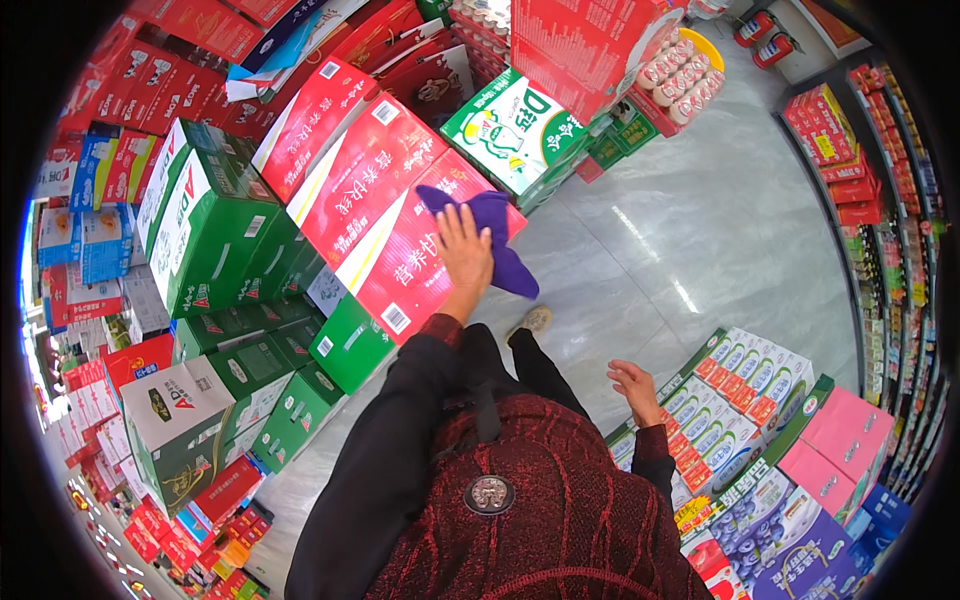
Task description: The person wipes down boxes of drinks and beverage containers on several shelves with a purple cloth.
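My left hand [465, 251] lies flat with spread fingers on a purple cloth [491, 217], pressing it against the top of a red and white drink carton [409, 262]. Part of the cloth hangs past the carton's edge. Similar red cartons [367, 172] stand beside it, and a green and white carton [517, 131] is just beyond. My right hand [636, 390] is held out at my right side with its fingers apart and nothing in it, near stacked white milk packs [712, 420].
Green cartons [225, 217] are stacked at the left, with more green boxes [300, 412] below. Grey floor tiles [637, 247] run between the stacks and the curved-looking shelves [900, 262] at the right. Bottle packs [682, 79] and fire extinguishers [772, 49] are at the upper right.
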Demonstrator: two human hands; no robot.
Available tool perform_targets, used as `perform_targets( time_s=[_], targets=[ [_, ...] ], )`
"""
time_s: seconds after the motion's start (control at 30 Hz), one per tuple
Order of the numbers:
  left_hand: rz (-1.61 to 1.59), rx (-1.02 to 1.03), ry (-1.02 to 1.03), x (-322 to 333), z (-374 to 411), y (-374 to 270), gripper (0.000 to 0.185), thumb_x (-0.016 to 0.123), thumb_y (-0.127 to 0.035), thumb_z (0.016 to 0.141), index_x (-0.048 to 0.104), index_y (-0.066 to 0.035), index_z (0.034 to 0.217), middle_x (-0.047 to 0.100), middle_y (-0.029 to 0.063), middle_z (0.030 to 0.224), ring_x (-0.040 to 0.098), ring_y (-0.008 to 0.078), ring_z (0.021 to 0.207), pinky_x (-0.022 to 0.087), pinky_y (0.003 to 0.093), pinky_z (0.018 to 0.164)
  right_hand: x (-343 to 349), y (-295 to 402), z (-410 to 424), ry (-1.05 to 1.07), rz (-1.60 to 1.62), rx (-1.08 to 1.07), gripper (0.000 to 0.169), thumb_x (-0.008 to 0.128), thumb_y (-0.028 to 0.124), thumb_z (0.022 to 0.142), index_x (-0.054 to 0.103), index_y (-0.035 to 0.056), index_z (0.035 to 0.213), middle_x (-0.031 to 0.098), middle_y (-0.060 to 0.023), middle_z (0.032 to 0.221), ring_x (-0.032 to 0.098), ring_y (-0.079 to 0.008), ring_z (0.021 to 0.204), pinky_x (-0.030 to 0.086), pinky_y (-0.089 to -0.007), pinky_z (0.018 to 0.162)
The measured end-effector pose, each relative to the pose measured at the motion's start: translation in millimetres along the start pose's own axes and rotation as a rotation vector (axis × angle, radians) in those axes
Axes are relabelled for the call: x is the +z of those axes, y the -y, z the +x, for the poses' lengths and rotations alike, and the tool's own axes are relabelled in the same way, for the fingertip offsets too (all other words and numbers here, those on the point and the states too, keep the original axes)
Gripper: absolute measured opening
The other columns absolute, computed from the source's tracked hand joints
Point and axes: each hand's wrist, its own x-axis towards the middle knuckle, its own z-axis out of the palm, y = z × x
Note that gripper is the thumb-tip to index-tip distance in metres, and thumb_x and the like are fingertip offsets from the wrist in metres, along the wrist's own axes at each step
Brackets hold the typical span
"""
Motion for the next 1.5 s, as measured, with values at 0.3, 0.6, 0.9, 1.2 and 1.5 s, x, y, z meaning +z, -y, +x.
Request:
perform_targets(
  time_s=[0.3, 0.6, 0.9, 1.2, 1.5],
  targets=[
    [-0.054, -0.059, -0.072, 1.1, 89.0, -16.2, 0.059, 0.052, -0.03, 0.09, 0.035, -0.001, 0.138, 0.028, 0.0203, 0.147, 0.024, 0.0386, 0.136, 0.023, 0.0571, 0.105, -13.1, 10.5, 9.9, 0.065, -0.119, 0.054, 0.028, 0.052, 0.014, 0.092, 0.058, 0.0041, 0.118, 0.062, -0.0047, 0.115, 0.06, -0.0164, 0.104, 0.047, -0.0297, 0.085],
    [-0.129, 0.294, 0.162, -11.8, 23.1, -16.2, 0.062, 0.051, -0.038, 0.09, 0.034, -0.008, 0.141, 0.028, 0.0151, 0.149, 0.023, 0.0334, 0.138, 0.018, 0.0548, 0.108, 28.0, 46.6, 22.4, 0.075, -0.138, 0.068, 0.029, 0.052, 0.014, 0.092, 0.058, 0.0034, 0.118, 0.063, -0.0046, 0.114, 0.06, -0.0164, 0.104, 0.047, -0.0289, 0.084],
    [-0.027, -0.197, -0.055, -12.0, 166.4, 138.2, 0.057, 0.038, -0.038, 0.096, 0.029, -0.008, 0.144, 0.023, 0.0161, 0.151, 0.017, 0.0365, 0.14, 0.016, 0.0598, 0.107, 50.5, 71.6, 24.7, 0.049, -0.18, 0.071, 0.03, 0.052, 0.016, 0.093, 0.058, 0.003, 0.119, 0.062, -0.0048, 0.115, 0.06, -0.0168, 0.105, 0.047, -0.0288, 0.084],
    [0.081, 0.001, 0.046, -4.5, 134.1, 47.1, 0.072, 0.053, -0.025, 0.082, 0.023, -0.006, 0.145, 0.018, 0.0236, 0.15, 0.013, 0.0445, 0.138, 0.014, 0.0579, 0.108, 88.3, 76.8, 31.9, 0.062, -0.157, 0.127, 0.029, 0.053, 0.014, 0.091, 0.058, 0.0033, 0.118, 0.062, -0.0047, 0.115, 0.06, -0.016, 0.104, 0.047, -0.0283, 0.083],
    [-0.057, 0.118, 0.024, -25.7, 204.5, 128.1, 0.055, 0.049, -0.038, 0.091, 0.038, -0.018, 0.141, 0.03, 0.0103, 0.149, 0.021, 0.0301, 0.139, 0.016, 0.0596, 0.107, 108.0, 107.3, 38.5, 0.027, -0.206, 0.147, 0.029, 0.052, 0.013, 0.092, 0.057, 0.0013, 0.119, 0.062, -0.0066, 0.117, 0.061, -0.0168, 0.104, 0.047, -0.0285, 0.084]
  ],
)
